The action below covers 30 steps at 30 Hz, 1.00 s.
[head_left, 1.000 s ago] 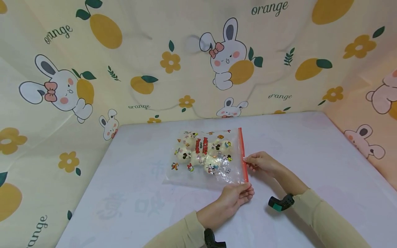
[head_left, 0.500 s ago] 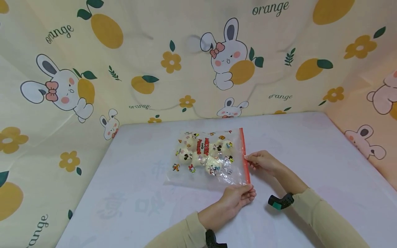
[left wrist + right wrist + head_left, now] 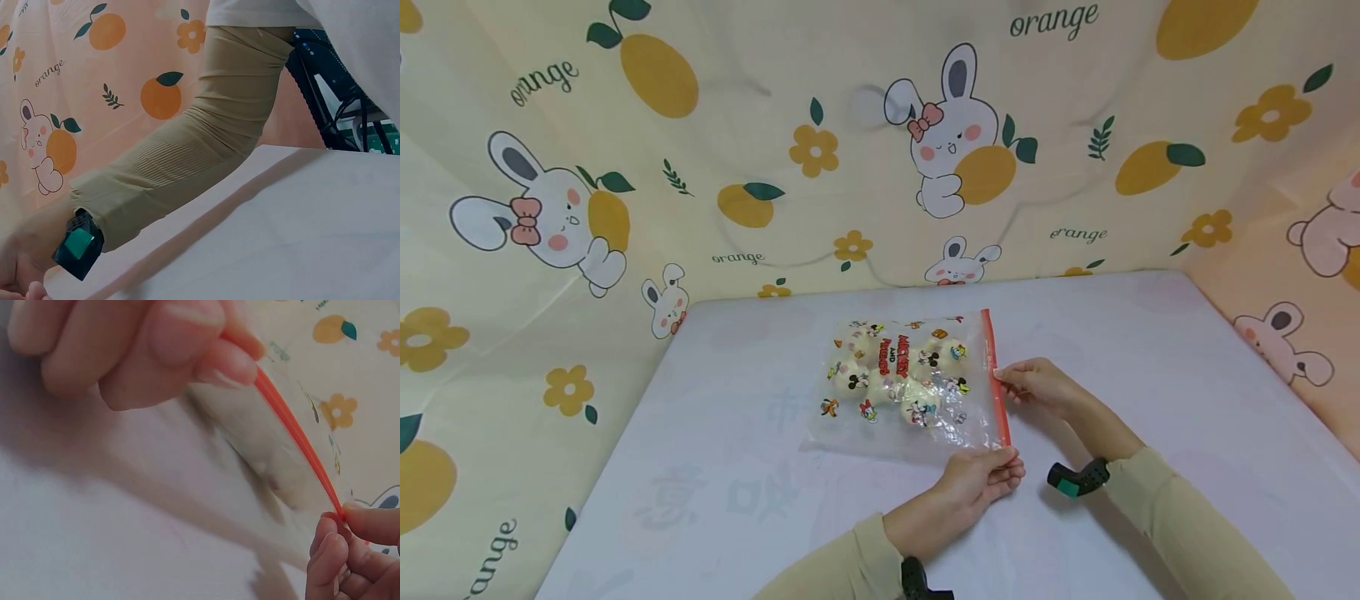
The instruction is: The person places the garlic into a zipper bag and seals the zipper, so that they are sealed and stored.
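Note:
A clear zip bag [image 3: 850, 429] printed with cartoon figures and "Mickey and Friends" lies flat on the white table. Several round cream-white pieces [image 3: 850, 379] show through its plastic. Along its right edge runs a red zip strip [image 3: 988, 333]. My left hand [image 3: 973, 487] pinches the near end of this strip between thumb and fingers. Farther up, my right hand [image 3: 1041, 387] pinches the strip near its middle. In the right wrist view the red strip [image 3: 300, 444] stretches taut between both hands' fingertips. The left wrist view mostly shows my right forearm sleeve [image 3: 169, 162].
The table [image 3: 722, 467] has a white cover with faint marks. Patterned cloth [image 3: 850, 150] with rabbits and oranges hangs behind it and along both sides. Each wrist wears a black band, the right band [image 3: 1078, 479] bearing a green patch.
The bag has slid slightly to the right, with the left hand moving along with it. The right hand has shifted a little farther up the red strip, away from the left hand.

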Each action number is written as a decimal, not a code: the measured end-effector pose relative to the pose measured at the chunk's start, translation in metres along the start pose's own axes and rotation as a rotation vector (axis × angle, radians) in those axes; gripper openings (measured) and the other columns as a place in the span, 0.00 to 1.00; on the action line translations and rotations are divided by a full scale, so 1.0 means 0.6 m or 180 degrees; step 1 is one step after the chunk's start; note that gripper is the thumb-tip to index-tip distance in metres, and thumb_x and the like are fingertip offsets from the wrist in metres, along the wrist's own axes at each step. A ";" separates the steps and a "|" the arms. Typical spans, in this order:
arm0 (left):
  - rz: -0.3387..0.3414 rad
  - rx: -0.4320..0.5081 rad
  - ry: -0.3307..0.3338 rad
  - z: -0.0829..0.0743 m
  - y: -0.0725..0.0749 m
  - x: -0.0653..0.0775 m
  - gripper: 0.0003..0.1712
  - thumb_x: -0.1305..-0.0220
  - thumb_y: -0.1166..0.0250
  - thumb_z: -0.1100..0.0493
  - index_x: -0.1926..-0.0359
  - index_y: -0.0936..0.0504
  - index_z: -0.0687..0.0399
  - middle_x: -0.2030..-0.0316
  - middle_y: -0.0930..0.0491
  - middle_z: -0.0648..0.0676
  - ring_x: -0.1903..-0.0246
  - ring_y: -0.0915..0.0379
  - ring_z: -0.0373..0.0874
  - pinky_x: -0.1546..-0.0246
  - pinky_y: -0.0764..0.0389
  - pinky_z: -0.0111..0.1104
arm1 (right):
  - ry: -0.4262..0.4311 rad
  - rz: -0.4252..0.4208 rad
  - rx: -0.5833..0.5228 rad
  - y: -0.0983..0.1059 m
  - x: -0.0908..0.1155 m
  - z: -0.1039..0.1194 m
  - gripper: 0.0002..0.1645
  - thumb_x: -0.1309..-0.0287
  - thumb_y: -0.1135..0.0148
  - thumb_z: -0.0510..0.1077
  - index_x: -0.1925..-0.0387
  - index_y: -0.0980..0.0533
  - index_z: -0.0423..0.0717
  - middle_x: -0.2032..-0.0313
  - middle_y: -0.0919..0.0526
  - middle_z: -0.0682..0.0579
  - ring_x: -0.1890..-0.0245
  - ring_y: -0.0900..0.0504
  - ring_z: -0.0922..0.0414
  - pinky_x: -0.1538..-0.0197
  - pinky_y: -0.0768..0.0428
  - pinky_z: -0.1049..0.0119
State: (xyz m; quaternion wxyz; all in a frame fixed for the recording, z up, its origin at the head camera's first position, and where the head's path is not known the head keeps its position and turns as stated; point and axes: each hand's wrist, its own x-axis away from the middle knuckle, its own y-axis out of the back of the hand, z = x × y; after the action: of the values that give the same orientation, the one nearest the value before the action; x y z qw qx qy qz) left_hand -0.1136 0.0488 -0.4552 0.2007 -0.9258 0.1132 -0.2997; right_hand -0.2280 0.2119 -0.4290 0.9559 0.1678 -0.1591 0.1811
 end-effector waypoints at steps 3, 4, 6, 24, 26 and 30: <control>0.0006 -0.0001 -0.0014 0.000 0.000 0.000 0.15 0.35 0.39 0.61 0.52 0.20 0.68 0.73 0.18 0.48 0.70 0.21 0.35 0.57 0.17 0.28 | -0.0013 -0.0009 0.0024 0.002 -0.002 0.002 0.22 0.32 0.47 0.46 0.52 0.23 0.28 0.78 0.23 0.61 0.75 0.28 0.66 0.69 0.26 0.73; 0.0006 0.0002 -0.0013 0.000 -0.001 0.000 0.15 0.35 0.39 0.61 0.52 0.20 0.68 0.73 0.18 0.48 0.70 0.21 0.35 0.57 0.17 0.28 | -0.0013 -0.0008 0.0032 0.002 -0.003 0.003 0.23 0.32 0.47 0.47 0.52 0.23 0.28 0.78 0.23 0.61 0.75 0.28 0.66 0.69 0.26 0.74; 0.0011 0.0001 -0.0017 0.000 -0.001 0.000 0.15 0.35 0.39 0.61 0.52 0.20 0.68 0.72 0.18 0.48 0.70 0.21 0.35 0.56 0.17 0.28 | -0.0016 -0.0022 0.0034 0.003 -0.005 0.003 0.23 0.32 0.47 0.47 0.52 0.23 0.29 0.77 0.23 0.61 0.75 0.28 0.66 0.68 0.26 0.74; 0.0146 0.0002 -0.0117 0.001 0.001 0.005 0.15 0.35 0.40 0.62 0.53 0.21 0.70 0.75 0.19 0.47 0.71 0.22 0.34 0.59 0.18 0.25 | -0.0032 -0.0163 0.0092 0.012 -0.029 0.007 0.21 0.32 0.46 0.49 0.57 0.22 0.32 0.78 0.24 0.61 0.75 0.27 0.65 0.67 0.27 0.71; 0.0147 -0.0001 -0.0099 0.001 0.002 0.005 0.15 0.35 0.40 0.62 0.52 0.21 0.70 0.75 0.19 0.47 0.71 0.22 0.34 0.59 0.18 0.25 | -0.0041 -0.0172 0.0085 0.012 -0.031 0.007 0.22 0.32 0.46 0.49 0.55 0.23 0.32 0.78 0.24 0.60 0.74 0.27 0.65 0.67 0.26 0.72; 0.0131 0.0006 -0.0058 0.001 0.003 0.005 0.15 0.35 0.40 0.62 0.53 0.20 0.70 0.74 0.19 0.47 0.71 0.22 0.34 0.59 0.18 0.25 | -0.0033 -0.0207 0.0051 0.012 -0.034 0.008 0.22 0.32 0.46 0.49 0.55 0.23 0.32 0.77 0.23 0.60 0.74 0.27 0.65 0.67 0.25 0.73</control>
State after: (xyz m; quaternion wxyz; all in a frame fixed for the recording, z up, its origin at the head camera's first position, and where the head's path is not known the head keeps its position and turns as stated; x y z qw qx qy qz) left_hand -0.1114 0.0465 -0.4549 0.2088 -0.9257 0.1301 -0.2872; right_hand -0.2502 0.2106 -0.4304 0.9591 0.1815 -0.1571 0.1504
